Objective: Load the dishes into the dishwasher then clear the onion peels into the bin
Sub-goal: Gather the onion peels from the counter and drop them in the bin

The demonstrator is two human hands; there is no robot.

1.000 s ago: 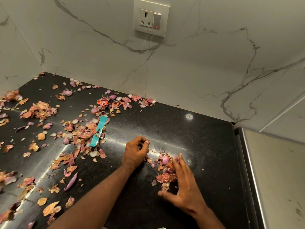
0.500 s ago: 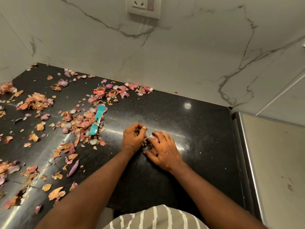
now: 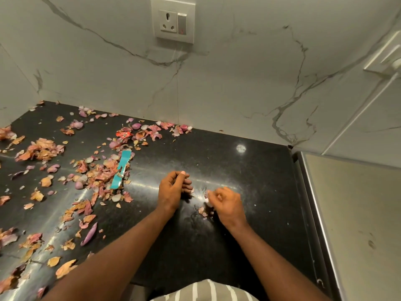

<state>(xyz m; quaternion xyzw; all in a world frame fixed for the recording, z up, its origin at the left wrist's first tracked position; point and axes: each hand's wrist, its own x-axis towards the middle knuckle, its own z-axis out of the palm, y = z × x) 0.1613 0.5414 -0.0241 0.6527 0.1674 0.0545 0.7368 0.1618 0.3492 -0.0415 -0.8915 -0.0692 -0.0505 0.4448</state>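
Onion peels point(image 3: 86, 177) across black counter point(image 3: 249, 181) (some under right hand point(image 3: 227, 205))

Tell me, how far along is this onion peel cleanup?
Early days. Done: only the black counter around the hands looks mostly swept. In hand: the right hand is curled round a few peels, with scraps beside it; the left hand is cupped, contents unclear. Left: the big scatter of onion peels and a teal strip. No bin or dishwasher shows.

Onion peels point(image 3: 95, 170) pink, purple, orange on speckled black counter point(image 3: 249, 170); teal strip point(image 3: 121, 170) among them; wall point(image 3: 238, 83) white, grey-veined; striped grey-white cloth point(image 3: 206, 292).
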